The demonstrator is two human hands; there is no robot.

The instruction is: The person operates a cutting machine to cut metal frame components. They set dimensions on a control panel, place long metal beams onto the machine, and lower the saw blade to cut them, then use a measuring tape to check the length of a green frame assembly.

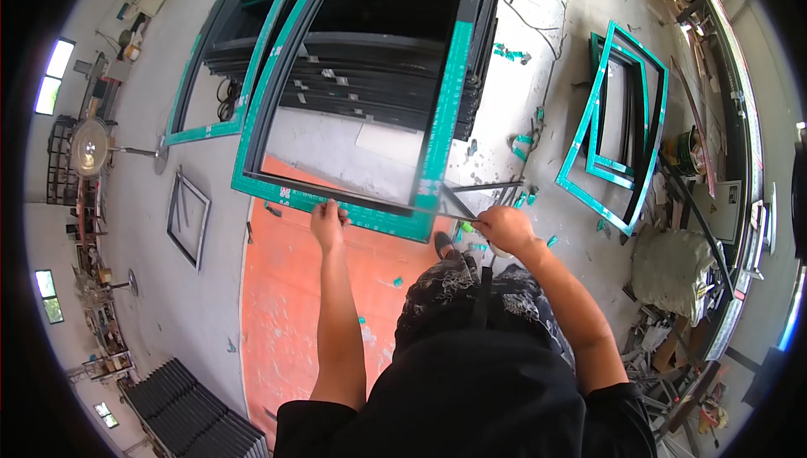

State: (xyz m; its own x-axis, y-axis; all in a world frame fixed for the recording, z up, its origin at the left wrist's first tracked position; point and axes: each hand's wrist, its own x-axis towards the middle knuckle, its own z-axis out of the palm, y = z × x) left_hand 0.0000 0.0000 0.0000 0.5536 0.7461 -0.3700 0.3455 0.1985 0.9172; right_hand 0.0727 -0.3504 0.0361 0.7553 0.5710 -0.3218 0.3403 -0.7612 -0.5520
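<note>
Grey concrete-look floor (pixel 202 323) spans the rm, w/ a scuffed orange floor patch (pixel 294 315) at 7 o'c, running in nr your dark shoe (pixel 443 244). Silver round-headed fan (pixel 90 147) stands at 9–10 o'c, small grey-black rectangular frame (pixel 200 235) on the floor at 9. Long dark ribbed bars (pixel 197 412) lie stacked at 7–8; bulky off-white sack (pixel 668 269) sits at 3–4.

Your main pc, the big rectangular black frame w/ green film (pixel 447 113), is at 11–12 o'c, its lower bar right before you. It partly blocks a stack of long black bars (pixel 345 92) seen thru its opening. Another green-filmed frame (pixel 206 132) is at 10; two overlapping green-edged frames (pixel 598 174) are at 2–3. Torn green film scraps (pixel 521 147) litter the floor at 1–2.

Your L hand (pixel 328 224), at 8 o'c, is curled by the lower bar, thumb nr fingers; can't tell if it's pinching anything. Your R hand (pixel 504 229), approx 4 o'c, pinches the end of a thin dark strip (pixel 458 202).
</note>
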